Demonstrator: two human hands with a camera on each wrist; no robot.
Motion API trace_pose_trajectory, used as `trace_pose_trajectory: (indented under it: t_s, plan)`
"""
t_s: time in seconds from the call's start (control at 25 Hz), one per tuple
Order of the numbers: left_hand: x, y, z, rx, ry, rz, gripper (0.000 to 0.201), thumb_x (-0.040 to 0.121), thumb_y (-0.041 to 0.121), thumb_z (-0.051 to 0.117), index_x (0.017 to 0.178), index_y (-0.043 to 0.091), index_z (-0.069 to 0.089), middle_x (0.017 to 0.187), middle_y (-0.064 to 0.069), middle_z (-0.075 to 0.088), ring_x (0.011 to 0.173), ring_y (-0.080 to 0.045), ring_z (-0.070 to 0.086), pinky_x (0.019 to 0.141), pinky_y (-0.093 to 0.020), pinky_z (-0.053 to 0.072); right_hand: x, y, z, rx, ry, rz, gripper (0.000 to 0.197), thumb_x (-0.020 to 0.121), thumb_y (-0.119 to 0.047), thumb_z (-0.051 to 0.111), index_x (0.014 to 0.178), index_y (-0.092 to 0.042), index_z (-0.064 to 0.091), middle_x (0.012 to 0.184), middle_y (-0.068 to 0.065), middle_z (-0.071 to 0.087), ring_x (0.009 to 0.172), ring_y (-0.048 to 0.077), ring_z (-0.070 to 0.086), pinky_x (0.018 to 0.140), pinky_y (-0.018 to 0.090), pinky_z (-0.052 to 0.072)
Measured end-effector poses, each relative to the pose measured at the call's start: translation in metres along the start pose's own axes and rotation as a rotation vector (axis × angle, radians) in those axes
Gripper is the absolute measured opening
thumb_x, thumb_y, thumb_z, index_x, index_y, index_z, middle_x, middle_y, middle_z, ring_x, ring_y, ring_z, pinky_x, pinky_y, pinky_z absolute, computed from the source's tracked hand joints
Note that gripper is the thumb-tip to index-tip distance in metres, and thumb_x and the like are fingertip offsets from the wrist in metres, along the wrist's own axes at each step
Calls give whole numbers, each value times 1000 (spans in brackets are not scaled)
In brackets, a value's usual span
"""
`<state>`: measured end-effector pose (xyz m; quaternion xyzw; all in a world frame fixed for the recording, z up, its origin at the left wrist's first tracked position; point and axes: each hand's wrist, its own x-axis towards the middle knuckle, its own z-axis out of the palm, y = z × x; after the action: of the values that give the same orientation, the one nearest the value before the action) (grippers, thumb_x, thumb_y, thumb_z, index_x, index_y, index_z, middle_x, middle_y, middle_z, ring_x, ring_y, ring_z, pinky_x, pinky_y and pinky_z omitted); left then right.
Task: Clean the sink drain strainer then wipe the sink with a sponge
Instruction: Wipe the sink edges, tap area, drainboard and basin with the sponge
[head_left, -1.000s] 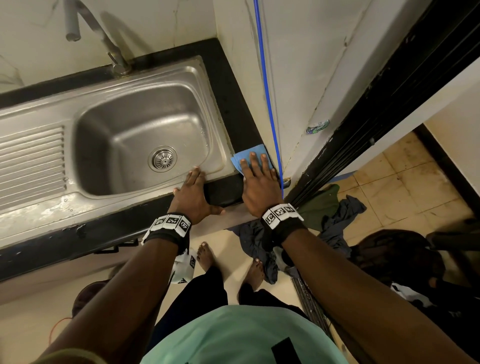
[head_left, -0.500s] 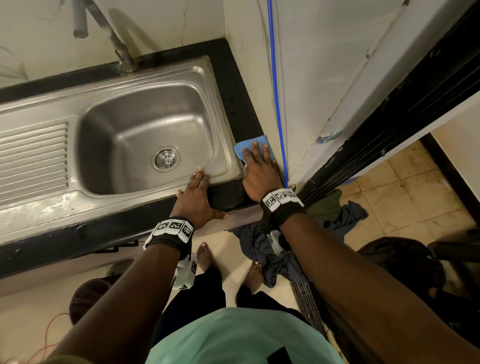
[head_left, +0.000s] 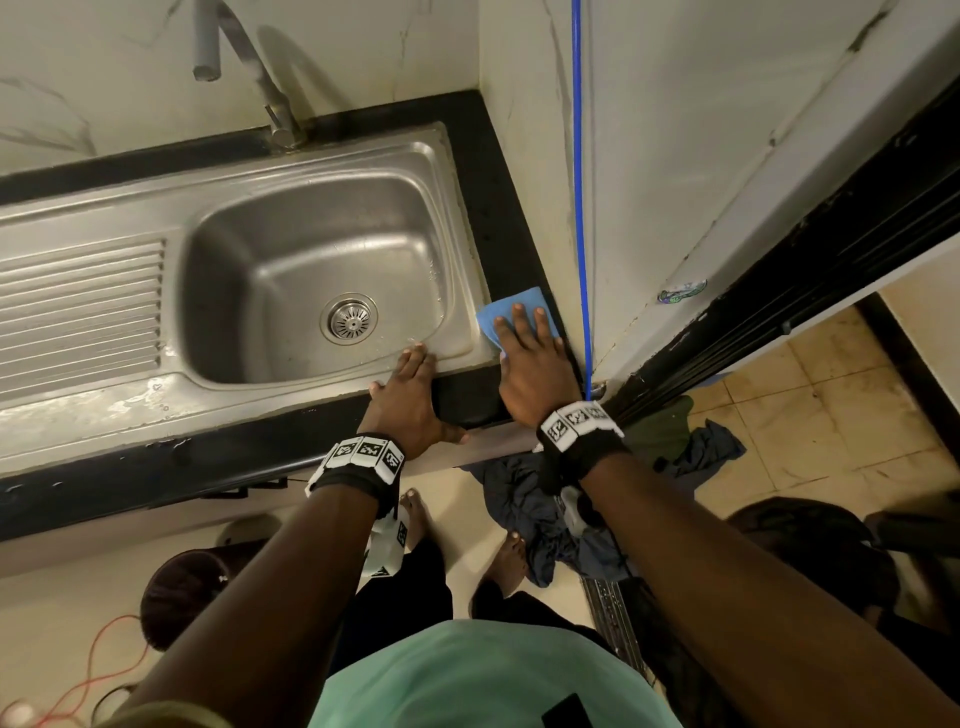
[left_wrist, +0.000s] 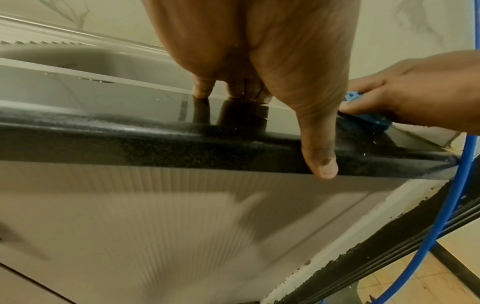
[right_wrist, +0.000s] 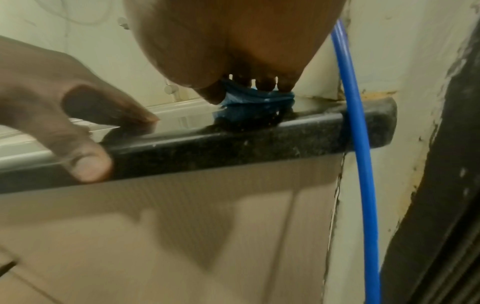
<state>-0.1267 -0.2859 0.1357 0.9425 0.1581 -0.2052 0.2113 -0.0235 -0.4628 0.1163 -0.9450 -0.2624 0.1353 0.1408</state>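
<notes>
1. Right hand (head_left: 530, 374) flat on the blue sponge (head_left: 514, 312), fingers straight, pressing rather than clutching; sponge pinned on the black counter (head_left: 498, 228) at the sink's right rim, tight in the corner by the wall.
2. Left hand (head_left: 410, 400) released, holding nothing: straight fingers laid on the sink's (head_left: 291, 171) front rim, thumb hooked over the counter's front edge.
3. Drain strainer (head_left: 349, 318) seated in the basin floor, just beyond the left fingertips, well left of the sponge.
4. To the right of the sponge, almost no room: wall and blue hose (head_left: 581, 208) running down right beside it, hose crossing the counter's end in the right wrist view.
5. To the left, open basin and ribbed drainboard (head_left: 78, 312); tap (head_left: 244, 67) standing at the back rim, spout hanging over the back left of the basin.
6. Counter's front edge rounded, speckled black, cabinet front below it.
7. On the floor: bare feet, heap of dark cloth (head_left: 535, 519) under the right wrist, red cord at lower left.
8. Faint stamped lettering on the sink's inner wall in the left wrist view, too blurred to read; black-and-white coded squares on both wristbands; small sticker on the wall's lower edge, illegible.
</notes>
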Motion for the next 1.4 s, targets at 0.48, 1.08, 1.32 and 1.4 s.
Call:
trace_pose_trajectory:
  t_s: [0.48,1.08,1.32,1.4]
  plan:
    - [4,7,-12,140,-70,-3,131,72,75,79,167,14,13,178,-3,3,164,-22,4,123,-73,19,8,-19,7,-98,-84,-115,64,101,-30,37,160,-24,13,168,3,-2,154,31,-6,122,56,13]
    - [91,9,-43,-221,-83,-56,52,87,55,69,116,13,61,120,-16,68,108,-38,67,87,-45,56,132,-33,-12,-73,-96,-67,64,99,-24,42,158,-24,17,168,1,0,154,30,-7,122,56,13]
    - [101,17,-50,-237,-118,-173,55,83,41,83,123,10,60,127,-18,63,115,-42,62,92,-46,53,186,-37,-23,-62,-125,-61,64,100,-24,44,159,-24,18,168,1,-2,154,31,-9,121,56,10]
    - [101,20,-54,-246,-135,-200,57,82,40,84,123,11,59,128,-18,61,116,-42,62,93,-47,53,195,-37,-25,-36,-131,-55,62,101,-24,43,159,-25,19,168,0,0,154,29,-8,121,55,10]
